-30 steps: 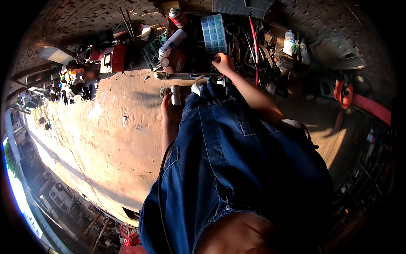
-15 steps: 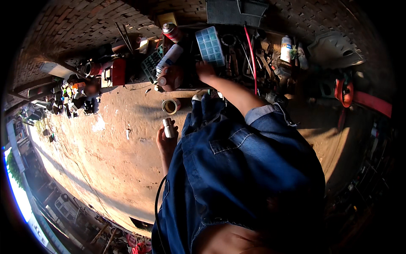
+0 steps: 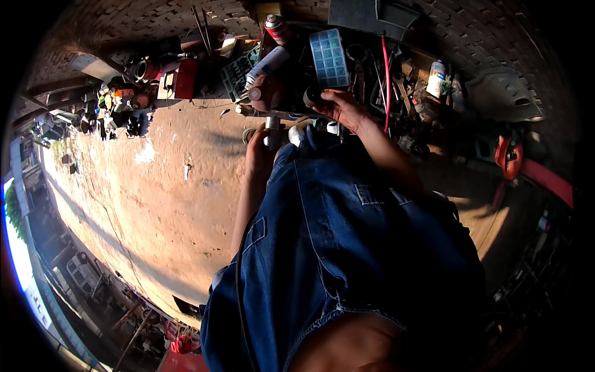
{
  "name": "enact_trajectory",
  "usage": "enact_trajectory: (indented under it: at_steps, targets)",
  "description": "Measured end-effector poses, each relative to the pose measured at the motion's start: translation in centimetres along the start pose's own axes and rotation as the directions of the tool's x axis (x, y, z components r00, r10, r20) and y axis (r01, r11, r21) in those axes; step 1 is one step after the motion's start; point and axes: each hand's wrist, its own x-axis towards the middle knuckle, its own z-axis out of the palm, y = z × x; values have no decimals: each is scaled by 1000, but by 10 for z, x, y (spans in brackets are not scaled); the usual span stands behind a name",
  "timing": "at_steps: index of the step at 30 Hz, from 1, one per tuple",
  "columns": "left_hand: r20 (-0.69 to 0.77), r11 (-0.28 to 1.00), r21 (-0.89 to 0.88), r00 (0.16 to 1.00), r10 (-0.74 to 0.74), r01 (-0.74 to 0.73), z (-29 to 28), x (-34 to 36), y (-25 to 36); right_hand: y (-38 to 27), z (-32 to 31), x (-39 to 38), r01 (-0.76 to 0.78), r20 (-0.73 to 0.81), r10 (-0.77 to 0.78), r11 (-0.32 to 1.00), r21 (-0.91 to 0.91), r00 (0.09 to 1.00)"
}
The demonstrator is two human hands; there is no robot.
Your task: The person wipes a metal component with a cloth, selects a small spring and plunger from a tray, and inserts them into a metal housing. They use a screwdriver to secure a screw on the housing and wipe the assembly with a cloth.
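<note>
My left hand (image 3: 256, 149) is closed round a silver metal cylinder (image 3: 271, 131), held upright in front of my body. Behind that hand, a round tin (image 3: 248, 135) on the ground is mostly covered. My right hand (image 3: 343, 110) pinches a small dark ring-shaped piece (image 3: 312, 96) between thumb and fingers; it looks like a roll of black tape, but shadow hides its detail. The piece is over the near edge of the cluttered bench, just below a blue compartment box (image 3: 329, 57). A brownish bottle (image 3: 265, 94) stands between the two hands, further back.
A white spray can (image 3: 268, 66) lies by a green socket case (image 3: 237, 77), with a red spray can (image 3: 276, 28) behind. Wrenches, a red rod (image 3: 387, 80) and a white can (image 3: 436, 79) fill the right side. A red metal box (image 3: 178, 79) stands left.
My right hand has drawn back from beside the compartment box and now holds the dark ring-shaped piece. My left hand has moved up and inward with the metal cylinder, covering the tin.
</note>
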Motion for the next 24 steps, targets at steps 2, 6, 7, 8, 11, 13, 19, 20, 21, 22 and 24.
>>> enact_trajectory:
  at_steps: [2, 6, 7, 8, 11, 13, 19, 20, 21, 22, 24]
  targets:
    - [49, 992, 124, 999, 20, -26, 25, 4, 8, 7, 3, -10, 49, -49, -49, 999, -7, 998]
    - [233, 975, 72, 954, 190, -212, 79, 2, 27, 13, 9, -23, -7, -139, -8, 994, -108, 990]
    - [293, 979, 46, 939, 179, -200, 86, 3, 32, 17, 5, -23, -20, -161, -1, 992, -128, 987]
    - [315, 971, 45, 926, 208, -234, 93, 3, 34, 22, -1, -23, -33, -184, 5, 988, -148, 983]
    - [380, 934, 76, 876, 297, -350, 114, 2, 39, 25, -2, -28, -102, -117, 87, 985, -136, 989]
    - [453, 800, 237, 791, 411, -551, 109, 9, 37, 25, 9, -35, -122, -93, 108, 980, -156, 990]
    - [522, 705, 413, 784, 335, -577, 121, 6, 37, 23, 26, -46, -84, -82, 73, 987, -140, 994]
    - [545, 695, 426, 777, 315, -579, 110, 14, 32, 23, 29, -49, -82, -104, 70, 989, -120, 992]
    - [570, 685, 436, 768, 292, -583, 100, 23, 25, 22, 31, -55, -76, -129, 63, 992, -101, 990]
    - [590, 672, 450, 761, 271, -588, 96, 27, 23, 21, 31, -58, -73, -148, 61, 994, -80, 987]
    - [568, 677, 476, 784, 252, -562, 99, 27, 19, 34, 8, -55, 176, 22, -183, 899, -400, 983]
